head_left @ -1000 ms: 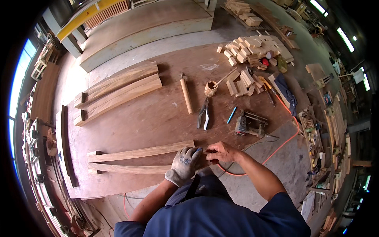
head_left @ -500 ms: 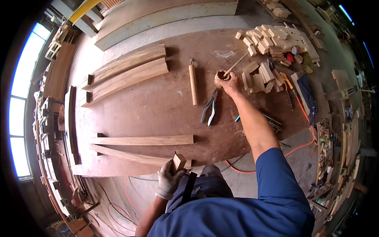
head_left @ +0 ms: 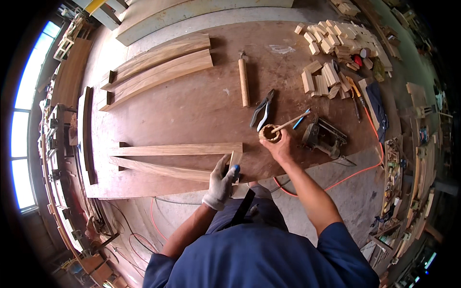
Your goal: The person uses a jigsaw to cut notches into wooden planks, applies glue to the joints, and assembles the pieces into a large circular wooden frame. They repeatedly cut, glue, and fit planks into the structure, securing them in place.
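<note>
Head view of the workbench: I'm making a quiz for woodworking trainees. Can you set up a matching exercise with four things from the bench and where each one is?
Things:
1. small round wooden cup with a stick in it
2. small rectangular wooden block
3. grey metal pliers
4. pile of short pale wooden blocks

Places:
A. far right corner of the brown workbench
B. held by the gloved left hand
C. lying open beside the long wooden handle
D. held by the bare right hand

Pairs: 1-D, 2-B, 3-C, 4-A
</note>
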Demonstrator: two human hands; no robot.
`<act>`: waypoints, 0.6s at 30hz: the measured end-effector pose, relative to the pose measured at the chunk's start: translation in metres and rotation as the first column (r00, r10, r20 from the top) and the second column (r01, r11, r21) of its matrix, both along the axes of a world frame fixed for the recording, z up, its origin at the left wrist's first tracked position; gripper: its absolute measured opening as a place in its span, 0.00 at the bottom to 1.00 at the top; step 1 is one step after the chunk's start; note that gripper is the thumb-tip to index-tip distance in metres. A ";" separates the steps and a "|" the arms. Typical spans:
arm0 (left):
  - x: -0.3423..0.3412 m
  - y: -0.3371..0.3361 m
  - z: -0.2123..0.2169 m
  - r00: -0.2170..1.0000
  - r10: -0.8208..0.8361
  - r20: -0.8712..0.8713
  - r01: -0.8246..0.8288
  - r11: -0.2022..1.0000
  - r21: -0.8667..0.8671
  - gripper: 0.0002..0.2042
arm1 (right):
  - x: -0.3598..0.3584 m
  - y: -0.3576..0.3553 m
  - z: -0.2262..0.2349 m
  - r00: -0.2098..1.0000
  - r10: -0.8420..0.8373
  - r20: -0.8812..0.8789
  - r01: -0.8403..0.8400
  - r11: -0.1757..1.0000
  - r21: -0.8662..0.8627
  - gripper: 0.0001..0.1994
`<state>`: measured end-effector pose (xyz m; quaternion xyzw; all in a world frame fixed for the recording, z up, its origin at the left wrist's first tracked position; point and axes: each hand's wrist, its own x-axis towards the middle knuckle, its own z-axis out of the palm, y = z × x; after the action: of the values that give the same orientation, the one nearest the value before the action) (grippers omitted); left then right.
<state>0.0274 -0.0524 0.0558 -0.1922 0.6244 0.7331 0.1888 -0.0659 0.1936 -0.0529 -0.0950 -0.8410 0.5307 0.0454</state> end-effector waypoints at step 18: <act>-0.046 -0.011 -0.055 0.954 -0.118 0.276 -0.095 0.752 0.652 0.28 | -0.014 0.012 0.110 0.994 0.077 -0.078 -0.065 0.988 0.142 0.07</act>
<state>-0.0188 -0.0636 0.0003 -0.2184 0.2914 0.8666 0.3410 -0.0803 0.2060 0.0570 -0.0394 -0.8763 0.4754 0.0681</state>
